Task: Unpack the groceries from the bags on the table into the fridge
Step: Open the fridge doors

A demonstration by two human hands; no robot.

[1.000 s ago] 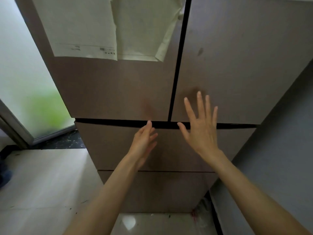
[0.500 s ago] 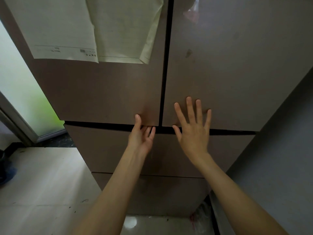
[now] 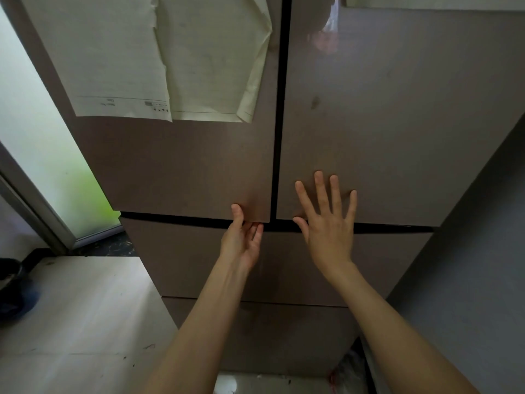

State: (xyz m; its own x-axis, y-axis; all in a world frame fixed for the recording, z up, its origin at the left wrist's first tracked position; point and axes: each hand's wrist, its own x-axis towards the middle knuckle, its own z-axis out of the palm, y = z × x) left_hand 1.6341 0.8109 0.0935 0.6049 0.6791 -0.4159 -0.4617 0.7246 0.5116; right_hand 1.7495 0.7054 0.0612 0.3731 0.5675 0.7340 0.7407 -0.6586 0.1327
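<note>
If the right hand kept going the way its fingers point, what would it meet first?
Most likely the fridge's upper right door: the right hand is spread flat in front of its lower edge. Whether it already touches is unclear.

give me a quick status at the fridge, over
Left hand pinches bottom corner of left upper door, thumb on front. Right hand open, flat by right upper door. Fridge shut. No groceries in view.

The white paper sheet (image 3: 113, 61) on the fridge's left door (image 3: 184, 166) carries small print, too blurred to read.
</note>
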